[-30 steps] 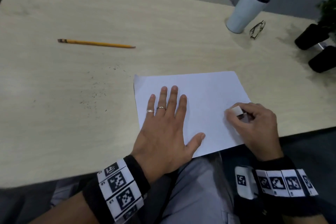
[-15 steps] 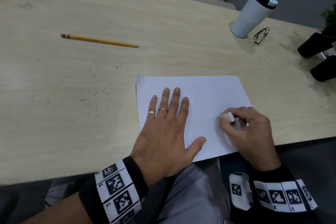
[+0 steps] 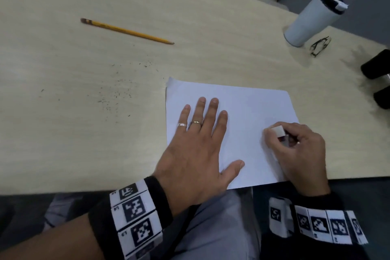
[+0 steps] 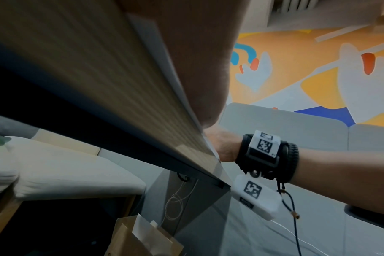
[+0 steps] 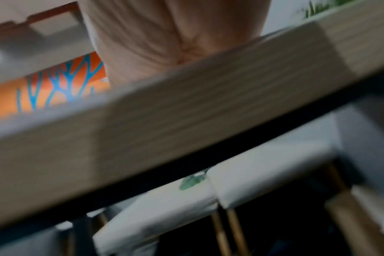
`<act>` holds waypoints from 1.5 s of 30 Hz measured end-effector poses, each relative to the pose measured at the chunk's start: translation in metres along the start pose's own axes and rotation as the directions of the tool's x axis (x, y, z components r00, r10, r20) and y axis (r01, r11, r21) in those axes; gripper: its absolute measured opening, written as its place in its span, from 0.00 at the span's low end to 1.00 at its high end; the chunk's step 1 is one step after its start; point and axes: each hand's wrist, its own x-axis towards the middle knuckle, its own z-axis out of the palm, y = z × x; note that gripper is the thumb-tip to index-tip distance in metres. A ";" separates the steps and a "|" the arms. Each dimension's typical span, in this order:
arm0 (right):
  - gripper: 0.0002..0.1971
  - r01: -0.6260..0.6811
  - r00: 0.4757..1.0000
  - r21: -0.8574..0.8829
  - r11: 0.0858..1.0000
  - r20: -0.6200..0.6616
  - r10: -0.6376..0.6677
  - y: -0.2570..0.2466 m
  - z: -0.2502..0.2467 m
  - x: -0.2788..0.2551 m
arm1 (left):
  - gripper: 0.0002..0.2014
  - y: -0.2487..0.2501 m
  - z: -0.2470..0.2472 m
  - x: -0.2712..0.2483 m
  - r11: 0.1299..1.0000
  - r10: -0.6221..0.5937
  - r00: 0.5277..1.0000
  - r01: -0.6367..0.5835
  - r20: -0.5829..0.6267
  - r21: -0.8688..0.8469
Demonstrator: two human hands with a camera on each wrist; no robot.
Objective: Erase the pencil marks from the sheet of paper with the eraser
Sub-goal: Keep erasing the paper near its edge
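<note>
A white sheet of paper (image 3: pixel 249 107) lies at the near edge of the pale wooden table (image 3: pixel 126 112). My left hand (image 3: pixel 198 141) lies flat on its left half, fingers straight and spread, two rings on them. My right hand (image 3: pixel 295 152) pinches a white eraser (image 3: pixel 278 131) and holds it down on the sheet's right part. No pencil marks show on the paper from the head view. The left wrist view shows the table edge, the paper's edge (image 4: pixel 164 57) and my right wrist. The right wrist view is blurred, showing only palm and table edge.
A yellow pencil (image 3: pixel 126 31) lies far left on the table. Dark eraser crumbs (image 3: pixel 114 95) are scattered left of the sheet. A white tumbler (image 3: pixel 312 21) and folded glasses (image 3: pixel 319 46) stand at the back right, with two black objects (image 3: pixel 377 65) at the right edge.
My right hand has slid the eraser a little leftward over the sheet, away from its right edge. The left hand stays flat on the paper. The camera view has shifted.
</note>
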 end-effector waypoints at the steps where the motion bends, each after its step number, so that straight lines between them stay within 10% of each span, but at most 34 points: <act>1: 0.09 0.008 1.000 -0.035 0.999 -0.030 -0.009 0.002 -0.001 0.002 | 0.48 0.000 0.000 0.000 1.000 -0.001 1.000 0.001 -0.002 -0.008; 6: 0.06 0.151 0.987 -0.035 0.988 0.061 -0.149 -0.033 0.020 -0.018 | 0.49 0.000 0.001 -0.001 1.000 -0.002 1.000 0.002 0.005 -0.008; 12: 0.06 -0.057 0.995 -0.005 0.998 -0.077 0.057 0.010 0.007 0.003 | 0.48 -0.001 0.002 0.001 1.000 0.004 1.000 -0.004 0.003 -0.016; 17: 0.05 0.120 0.993 0.003 0.993 -0.019 -0.120 -0.017 0.028 -0.014 | 0.49 0.001 -0.001 0.000 1.000 -0.004 1.000 0.004 0.027 0.002; 40: 0.10 0.004 0.988 -0.165 0.986 -0.149 -0.029 0.007 0.013 0.011 | 0.48 -0.001 0.002 0.002 1.000 0.006 1.000 -0.007 -0.017 -0.014; 45: 0.07 0.143 0.989 -0.141 0.980 -0.004 -0.145 -0.022 0.028 -0.006 | 0.48 -0.001 0.004 0.002 1.000 0.001 1.000 -0.001 -0.026 -0.020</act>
